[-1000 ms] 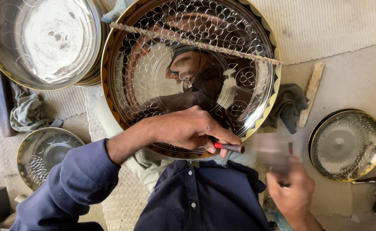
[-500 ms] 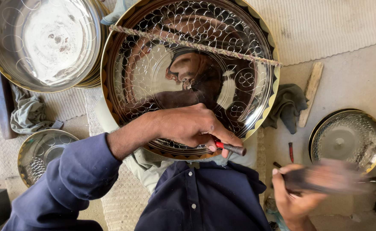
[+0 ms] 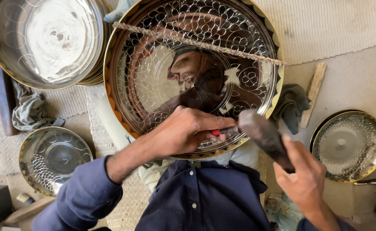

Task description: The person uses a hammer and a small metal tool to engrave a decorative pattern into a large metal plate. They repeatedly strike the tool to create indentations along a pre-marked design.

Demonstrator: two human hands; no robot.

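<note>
A large shiny metal tray with engraved circle patterns and a gold scalloped rim lies in front of me. My left hand rests on its near rim, gripping a small chisel with a red band. My right hand holds a dark hammer whose head meets the chisel's end. A twisted cord stretches across the tray's upper half.
A stack of big plain metal trays sits at the upper left. A small engraved tray lies lower left, another at the right. A grey rag, a dark cloth and a wooden stick lie on the floor.
My right hand has swung the hammer up and left from the lower right, bringing its head onto the chisel. My left hand has stayed on the tray's rim.
</note>
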